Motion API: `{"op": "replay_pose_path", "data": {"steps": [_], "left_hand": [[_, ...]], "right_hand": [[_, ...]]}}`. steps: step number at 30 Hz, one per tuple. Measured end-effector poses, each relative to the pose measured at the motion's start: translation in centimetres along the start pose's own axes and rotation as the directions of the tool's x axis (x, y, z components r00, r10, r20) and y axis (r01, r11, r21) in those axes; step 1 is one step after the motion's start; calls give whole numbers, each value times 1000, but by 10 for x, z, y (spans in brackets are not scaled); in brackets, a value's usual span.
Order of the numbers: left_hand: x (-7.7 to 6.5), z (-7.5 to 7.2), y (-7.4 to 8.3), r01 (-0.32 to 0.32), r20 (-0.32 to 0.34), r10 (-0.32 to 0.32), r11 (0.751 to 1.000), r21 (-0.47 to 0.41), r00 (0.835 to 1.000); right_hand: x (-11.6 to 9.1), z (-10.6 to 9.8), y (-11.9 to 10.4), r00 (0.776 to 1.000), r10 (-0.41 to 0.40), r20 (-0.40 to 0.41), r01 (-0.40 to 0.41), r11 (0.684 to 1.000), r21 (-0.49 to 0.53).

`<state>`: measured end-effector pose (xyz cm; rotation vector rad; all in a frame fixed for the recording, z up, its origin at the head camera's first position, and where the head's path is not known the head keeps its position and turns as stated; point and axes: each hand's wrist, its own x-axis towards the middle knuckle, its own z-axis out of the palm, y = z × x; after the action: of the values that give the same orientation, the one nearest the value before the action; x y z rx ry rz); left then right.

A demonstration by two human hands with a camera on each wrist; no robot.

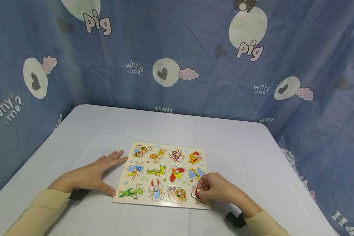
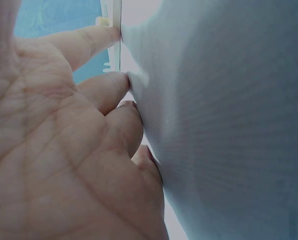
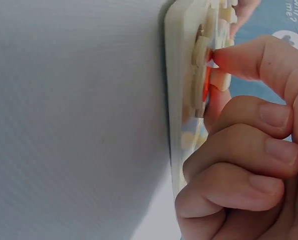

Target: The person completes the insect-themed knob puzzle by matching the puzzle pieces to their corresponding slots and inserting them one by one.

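A wooden peg puzzle board [image 1: 144, 178] with several knobbed insect pieces lies flat on the table. At its lower right corner my right hand [image 1: 216, 188] pinches the knob of a red ladybug-like piece [image 1: 198, 192] between thumb and index finger, the other fingers curled into the palm. In the right wrist view this piece [image 3: 202, 82] sits proud of the board's face, over its slot. My left hand [image 1: 91, 173] spreads along the board's left side, thumb at the lower left corner and index fingertip near the upper left edge.
White cloth covers the table [image 1: 106, 124]. A blue printed curtain [image 1: 194, 42] hangs behind it and at both sides. Nearest to the right hand on the board are the snail piece [image 1: 178, 194] and the blue-winged dragonfly piece [image 1: 196, 173].
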<state>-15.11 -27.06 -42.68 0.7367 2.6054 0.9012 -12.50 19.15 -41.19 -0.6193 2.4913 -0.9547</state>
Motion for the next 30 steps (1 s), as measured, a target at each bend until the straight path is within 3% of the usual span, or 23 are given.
{"op": "replay_pose_path", "data": {"steps": [13, 30], "left_hand": [[1, 0, 2, -2, 5, 2, 1000, -4, 1000], [2, -1, -1, -9, 2, 10, 1000, -10, 1000]], "right_hand": [[-4, 2, -4, 999, 46, 1, -46, 998, 42], [-2, 0, -2, 999, 48, -3, -48, 999, 24]]}}
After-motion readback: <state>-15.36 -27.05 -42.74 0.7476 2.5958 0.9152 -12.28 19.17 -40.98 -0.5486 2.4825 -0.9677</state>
